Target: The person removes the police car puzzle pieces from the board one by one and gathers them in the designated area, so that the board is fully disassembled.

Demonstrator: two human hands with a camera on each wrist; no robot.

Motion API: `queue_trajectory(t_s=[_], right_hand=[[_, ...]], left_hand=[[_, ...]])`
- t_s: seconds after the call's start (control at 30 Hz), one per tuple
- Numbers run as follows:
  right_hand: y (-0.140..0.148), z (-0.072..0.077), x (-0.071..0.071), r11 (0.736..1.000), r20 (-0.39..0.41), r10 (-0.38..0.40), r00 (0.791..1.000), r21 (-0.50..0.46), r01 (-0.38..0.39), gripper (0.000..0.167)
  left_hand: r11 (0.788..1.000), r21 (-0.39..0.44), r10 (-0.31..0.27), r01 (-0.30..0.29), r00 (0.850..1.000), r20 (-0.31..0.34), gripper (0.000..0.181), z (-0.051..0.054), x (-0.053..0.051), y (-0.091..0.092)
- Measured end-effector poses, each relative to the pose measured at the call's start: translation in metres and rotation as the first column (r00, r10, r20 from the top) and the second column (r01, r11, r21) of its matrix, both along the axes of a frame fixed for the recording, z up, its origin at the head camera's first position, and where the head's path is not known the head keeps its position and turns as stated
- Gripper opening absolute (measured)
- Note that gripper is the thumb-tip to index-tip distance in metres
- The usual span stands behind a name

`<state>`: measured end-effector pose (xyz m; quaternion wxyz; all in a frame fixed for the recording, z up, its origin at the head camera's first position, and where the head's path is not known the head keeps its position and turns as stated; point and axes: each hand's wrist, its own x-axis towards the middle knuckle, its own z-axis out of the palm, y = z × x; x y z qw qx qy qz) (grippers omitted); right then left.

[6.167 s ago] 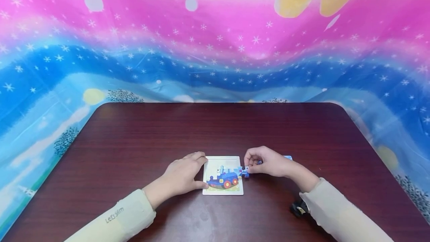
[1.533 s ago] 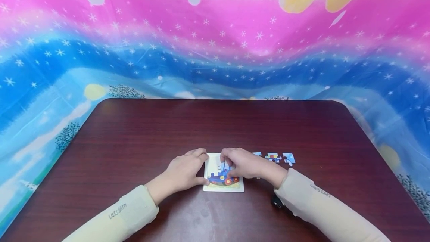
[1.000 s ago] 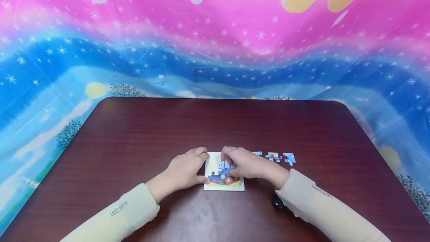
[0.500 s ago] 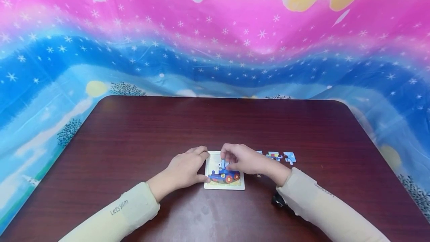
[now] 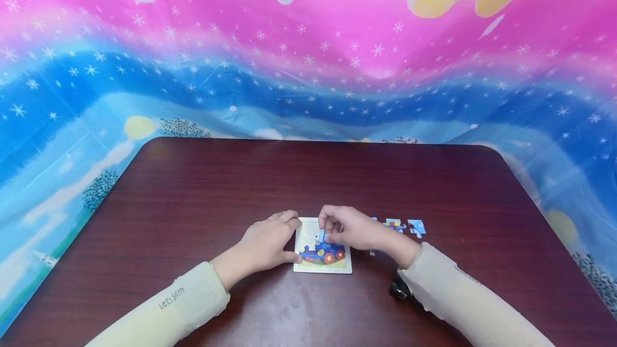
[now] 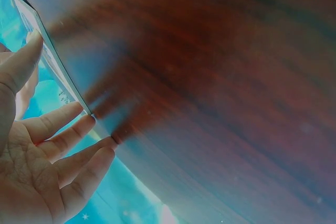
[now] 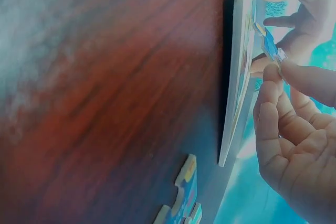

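A square jigsaw board (image 5: pixel 323 270) with a pale rim lies on the table. Its lower part shows a blue train with red wheels, and bare pale base shows at upper left. My left hand (image 5: pixel 262 242) rests against the board's left side, thumb near the front corner and the rather straight fingers at the far corner. Over the board, my right hand (image 5: pixel 354 229) pinches a small blue puzzle piece (image 7: pixel 269 45) between thumb and fingers. In the right wrist view that piece is tilted and raised off the board. The right hand covers the board's upper right in the head view.
Several loose puzzle pieces (image 5: pixel 416 227) lie on the dark wooden table (image 5: pixel 231 175) right of the board, some partly behind the right forearm. A black object (image 5: pixel 399 288) sits under the right cuff. A colourful patterned cloth (image 5: pixel 308 68) hangs behind the table.
Earlier the right hand held a puzzle piece beside the board's right edge; it then came over the board. Lately it has risen slightly with a piece. The left hand stays at the board.
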<state>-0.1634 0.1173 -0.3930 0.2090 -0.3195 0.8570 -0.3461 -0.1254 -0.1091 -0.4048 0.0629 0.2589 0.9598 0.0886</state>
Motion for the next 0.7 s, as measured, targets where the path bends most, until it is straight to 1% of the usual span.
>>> queue_trajectory(t_s=[0.2, 0.47, 0.7], right_hand=[[0.005, 0.001, -0.001, 1.0, 0.022, -0.011, 1.0, -0.026, 0.011, 0.019], [0.013, 0.001, -0.003, 0.998, 0.028, -0.024, 0.999, -0.063, 0.026, 0.019], [0.02, 0.003, -0.005, 0.995, 0.034, -0.027, 0.999, -0.098, 0.031, 0.018]], left_hand=[[1.0, -0.008, 0.001, -0.001, 1.0, 0.002, 0.071, 0.0, 0.0, 0.0], [1.0, 0.0, 0.002, -0.002, 1.0, 0.004, 0.071, 0.001, 0.001, 0.0], [1.0, -0.016, 0.012, -0.012, 1.0, 0.012, 0.072, 0.002, 0.001, 0.002]])
